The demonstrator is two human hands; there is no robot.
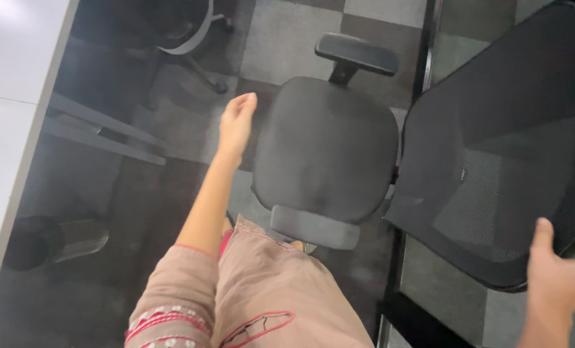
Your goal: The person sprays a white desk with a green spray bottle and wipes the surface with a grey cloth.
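Note:
A black office chair stands below me, its padded seat [326, 148] in the middle of the view and its mesh backrest [500, 161] tilted to the right. My left hand [236, 122] hangs over the floor just left of the seat, fingers loosely curled, holding nothing. My right hand [561, 277] is at the lower right, fingers spread, right at the lower edge of the mesh backrest; I cannot tell whether it touches it. One armrest [357, 53] shows at the far side, another [313, 227] at the near side.
A white desk [10, 96] runs along the left edge, with grey desk legs [100, 132] beneath. A dark round bin [49, 240] stands under it. Another chair's wheeled base [194, 48] sits at the top left. The floor is grey checked carpet.

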